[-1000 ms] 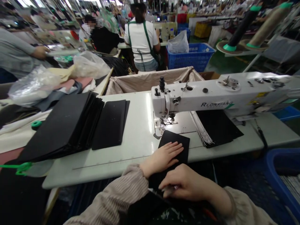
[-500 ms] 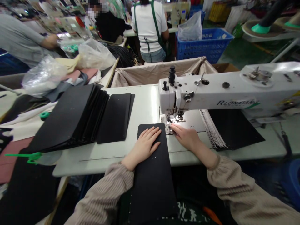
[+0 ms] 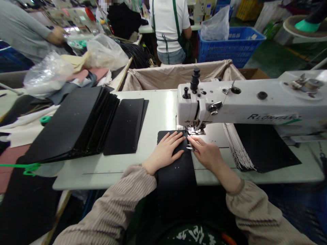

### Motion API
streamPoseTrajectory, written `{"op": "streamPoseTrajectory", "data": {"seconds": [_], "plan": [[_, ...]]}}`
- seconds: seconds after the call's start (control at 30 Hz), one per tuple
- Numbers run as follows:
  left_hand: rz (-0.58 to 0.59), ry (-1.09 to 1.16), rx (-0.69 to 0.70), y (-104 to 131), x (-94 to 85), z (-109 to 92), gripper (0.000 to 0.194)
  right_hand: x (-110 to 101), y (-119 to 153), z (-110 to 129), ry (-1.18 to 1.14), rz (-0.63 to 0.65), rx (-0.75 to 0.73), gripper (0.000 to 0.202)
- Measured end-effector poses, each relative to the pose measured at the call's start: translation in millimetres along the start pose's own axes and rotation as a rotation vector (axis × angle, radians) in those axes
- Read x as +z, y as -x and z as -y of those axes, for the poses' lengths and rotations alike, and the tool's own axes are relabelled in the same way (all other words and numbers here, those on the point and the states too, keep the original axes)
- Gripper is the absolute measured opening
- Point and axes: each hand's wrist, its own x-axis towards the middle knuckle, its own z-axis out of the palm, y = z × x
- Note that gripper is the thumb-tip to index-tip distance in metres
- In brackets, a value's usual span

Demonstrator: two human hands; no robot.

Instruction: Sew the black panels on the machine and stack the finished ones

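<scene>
My left hand (image 3: 166,151) lies flat, fingers stretched, on a long black panel (image 3: 176,183). The panel's far end is beside the presser foot (image 3: 195,131) of a white sewing machine (image 3: 230,102), and its near end hangs over the table edge toward my lap. My right hand (image 3: 208,154) is closed at the panel's right edge, just in front of the foot. Thread snips (image 3: 189,148) show their pointed metal blades from under its fingers; the rest of them is hidden in the palm.
Left of the panel lie a few black pieces (image 3: 125,126) and a thick black stack (image 3: 66,122). Under the machine arm rests a pile with pale edges (image 3: 240,149). Behind the table stands a cloth-lined bin (image 3: 153,78); a person (image 3: 170,30) sits beyond it.
The black panel has come in toward the presser foot, with my left hand still flat on it. My right hand has curled, and blade tips now show beneath it. The view has shifted slightly.
</scene>
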Motion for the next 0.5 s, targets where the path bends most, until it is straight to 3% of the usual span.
{"op": "streamPoseTrajectory", "data": {"seconds": [0.5], "plan": [[0.029,0.031,0.018,-2.2,-2.7,3.0,0.056,0.2,0.3,-0.9,-0.038,-0.016,-0.011,0.049]]}}
